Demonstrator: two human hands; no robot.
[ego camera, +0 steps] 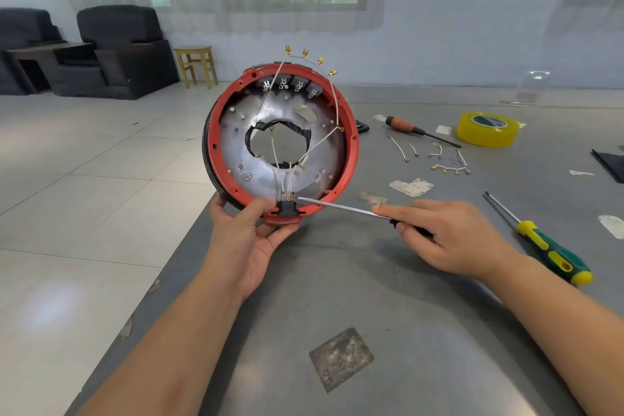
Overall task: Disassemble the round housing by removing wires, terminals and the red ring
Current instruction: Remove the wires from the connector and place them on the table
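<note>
Nearest me lies a worn square patch on the gray tabletop. Above it, my left hand grips the round housing by its bottom rim, holding it upright over the tabletop's left edge. Its red ring is still on, and white wires run down to the black plug at the bottom. My right hand curls its fingers round a thin screwdriver, tip touching the plug. Loose wires, yellow tape and a green screwdriver sit toward the right edge.

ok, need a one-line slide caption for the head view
Left hand holds the round housing upright while the right hand aims a screwdriver tip at its bottom connector.
</note>
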